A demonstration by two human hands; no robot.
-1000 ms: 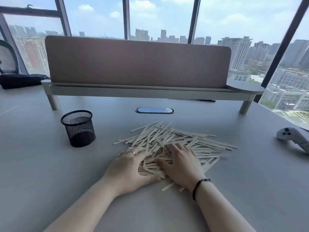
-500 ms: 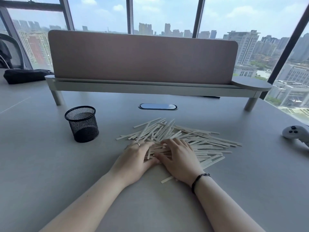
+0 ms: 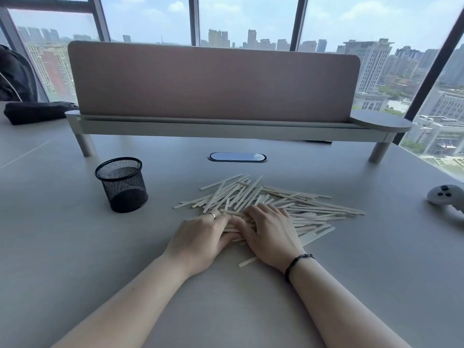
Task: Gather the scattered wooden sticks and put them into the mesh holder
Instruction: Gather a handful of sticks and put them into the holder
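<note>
A loose pile of pale wooden sticks (image 3: 308,209) lies spread on the grey table, ahead of me and a little right. My left hand (image 3: 200,237) and my right hand (image 3: 270,234) rest palm down on the near edge of the pile, fingertips close together and pressing on several sticks. Neither hand has a stick lifted. One stray stick (image 3: 247,261) pokes out under my right wrist. The black mesh holder (image 3: 121,184) stands upright to the left of the pile, apart from it, and looks empty.
A long desk riser with a brown panel (image 3: 213,81) crosses the table behind the pile. A cable slot (image 3: 237,157) sits in the table just beyond the sticks. A grey game controller (image 3: 445,197) lies at the right edge, a black bag (image 3: 35,113) far left.
Both hands have slid forward over the pile and drawn closer together, pulling near sticks inward. The camera has tilted slightly.
</note>
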